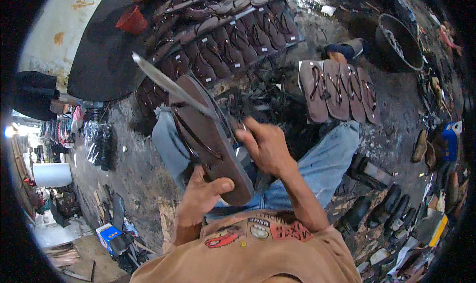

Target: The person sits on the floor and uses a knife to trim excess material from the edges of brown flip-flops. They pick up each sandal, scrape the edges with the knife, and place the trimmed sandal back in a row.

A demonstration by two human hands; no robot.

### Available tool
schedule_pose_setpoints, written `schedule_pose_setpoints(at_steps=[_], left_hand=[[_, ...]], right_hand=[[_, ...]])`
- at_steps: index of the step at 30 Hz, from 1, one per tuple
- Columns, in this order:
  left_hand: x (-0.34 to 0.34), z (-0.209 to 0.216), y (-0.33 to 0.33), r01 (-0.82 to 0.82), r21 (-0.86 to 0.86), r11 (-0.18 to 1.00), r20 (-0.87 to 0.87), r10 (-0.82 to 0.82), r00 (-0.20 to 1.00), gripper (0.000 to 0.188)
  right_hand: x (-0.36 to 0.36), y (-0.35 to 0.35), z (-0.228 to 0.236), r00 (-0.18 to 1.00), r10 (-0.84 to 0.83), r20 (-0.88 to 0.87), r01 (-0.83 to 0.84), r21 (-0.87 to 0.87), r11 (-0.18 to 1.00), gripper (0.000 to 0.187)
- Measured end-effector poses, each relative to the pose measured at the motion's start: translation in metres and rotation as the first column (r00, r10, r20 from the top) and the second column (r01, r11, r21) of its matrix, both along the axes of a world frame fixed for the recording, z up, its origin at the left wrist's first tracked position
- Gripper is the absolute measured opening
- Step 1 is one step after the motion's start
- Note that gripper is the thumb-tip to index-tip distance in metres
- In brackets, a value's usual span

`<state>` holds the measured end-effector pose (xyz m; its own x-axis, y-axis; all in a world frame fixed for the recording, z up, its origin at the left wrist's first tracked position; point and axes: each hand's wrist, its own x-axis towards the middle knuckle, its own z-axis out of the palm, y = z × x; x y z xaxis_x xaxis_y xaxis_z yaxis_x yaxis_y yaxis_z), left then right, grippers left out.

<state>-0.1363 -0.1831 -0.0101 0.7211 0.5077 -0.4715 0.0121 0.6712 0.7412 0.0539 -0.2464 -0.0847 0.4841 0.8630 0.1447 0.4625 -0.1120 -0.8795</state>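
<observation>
My left hand (204, 192) grips the heel end of a brown flip-flop (212, 151), thumb on its upper face. The flip-flop is tilted, toe pointing up and away, with a shiny dark strap across it. My right hand (267, 146) is closed beside its right edge, around a cutting tool with a long, pointed metal blade (171, 84). The blade slants over the toe half toward the upper left; I cannot tell whether it touches. The tool's handle is mostly hidden by my fingers.
Rows of brown flip-flops (230, 52) lie ahead, and several more (337, 92) stand side by side at right. Dark scraps (255, 102) litter the floor between my knees. A black basin (399, 45) is far right, a red bucket (131, 20) far left. Dark sandals (386, 206) lie lower right.
</observation>
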Motion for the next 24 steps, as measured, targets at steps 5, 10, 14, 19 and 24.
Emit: schedule_pose_setpoints(at_steps=[5,10,14,19,24], left_hand=[[0.005,0.005,0.007,0.192,0.002,0.981,-0.036,-0.192,0.981,0.057],[-0.008,-0.004,0.001,0.478,0.289,0.829,-0.488,-0.302,0.819,0.065],[0.033,0.035,0.026,0.355,0.535,0.767,-0.537,-0.015,0.843,0.042],[0.044,0.014,0.060,-0.171,0.113,0.979,0.022,0.170,0.985,0.027],[0.025,0.020,0.041,-0.193,-0.127,0.973,-0.023,0.191,0.981,0.027]], right_hand=[[0.013,0.060,-0.019,0.978,-0.114,-0.174,0.136,0.116,0.984,0.041],[-0.005,0.042,-0.010,0.684,0.151,-0.714,0.168,0.355,0.919,0.040],[-0.004,-0.016,0.030,0.674,0.103,-0.731,0.108,0.236,0.966,0.031],[-0.021,-0.059,0.062,0.788,-0.043,-0.614,0.154,0.128,0.980,0.033],[-0.064,-0.165,0.021,0.966,-0.022,-0.259,-0.036,-0.220,0.975,0.035]])
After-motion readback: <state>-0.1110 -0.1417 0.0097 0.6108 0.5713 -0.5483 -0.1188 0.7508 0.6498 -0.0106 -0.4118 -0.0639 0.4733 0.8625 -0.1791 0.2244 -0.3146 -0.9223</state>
